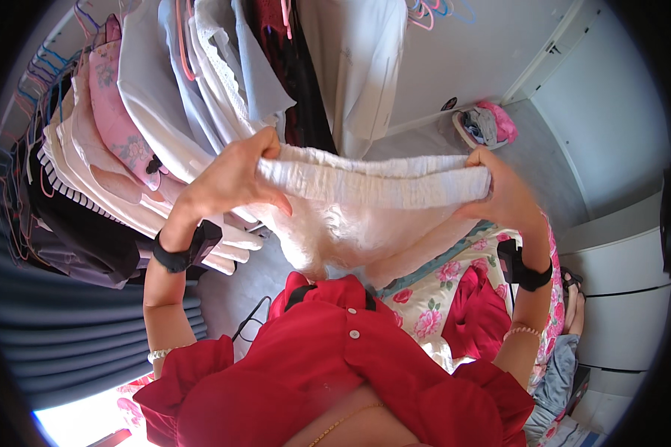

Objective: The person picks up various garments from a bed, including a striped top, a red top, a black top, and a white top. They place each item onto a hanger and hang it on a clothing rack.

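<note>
A white garment with a gathered elastic waistband (363,181) is stretched out in front of my chest. My left hand (237,176) grips the band's left end, thumb below and fingers at the top edge. At the opposite end, my right hand (492,187) pinches the band near its corner. Thin, pale, slightly sheer cloth (363,234) hangs beneath the band, and its lower end is partly hidden behind my red shirt (313,346). A black strap with a small device circles each wrist.
Many clothes (162,100) hang on a rack at the left. A floral bedspread (425,302) with a red cloth (475,318) on it lies at right. Beyond are a person's legs (573,313), white drawers (620,262), a basket of clothes (483,125) and a door (598,112). A dark curtain (89,329) hangs lower left.
</note>
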Tool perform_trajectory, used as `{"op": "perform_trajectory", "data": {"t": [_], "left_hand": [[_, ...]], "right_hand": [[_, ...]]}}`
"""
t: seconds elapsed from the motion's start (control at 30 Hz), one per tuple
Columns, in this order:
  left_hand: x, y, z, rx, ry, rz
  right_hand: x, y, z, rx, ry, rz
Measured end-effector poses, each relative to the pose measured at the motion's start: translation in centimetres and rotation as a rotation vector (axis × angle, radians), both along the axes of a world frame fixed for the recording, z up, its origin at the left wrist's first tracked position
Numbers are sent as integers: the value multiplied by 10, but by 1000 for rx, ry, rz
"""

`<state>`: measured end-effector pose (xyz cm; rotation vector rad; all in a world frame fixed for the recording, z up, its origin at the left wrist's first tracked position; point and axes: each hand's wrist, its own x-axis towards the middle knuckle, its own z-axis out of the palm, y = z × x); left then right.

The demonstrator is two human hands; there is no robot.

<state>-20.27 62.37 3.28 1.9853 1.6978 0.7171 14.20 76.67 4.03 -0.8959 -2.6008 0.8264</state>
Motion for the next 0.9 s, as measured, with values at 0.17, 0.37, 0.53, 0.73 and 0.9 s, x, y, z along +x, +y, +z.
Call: {"op": "perform_trajectory", "data": {"t": [0.17, 0.37, 0.53, 0.73, 0.9], "left_hand": [[8, -17, -22, 146, 71, -43], [10, -23, -27, 195, -299, 13], [0, 5, -46, 279, -566, 108], [-20, 14, -52, -77, -714, 216], [-6, 8, -43, -83, -697, -11]], "right_hand": [[2, -14, -21, 55, 105, -128], [3, -4, -31, -139, 471, -54], [-2, 10, -31, -215, 507, -24], [6, 26, -43, -464, 391, -203], [-9, 22, -37, -764, 612, -323]]}}
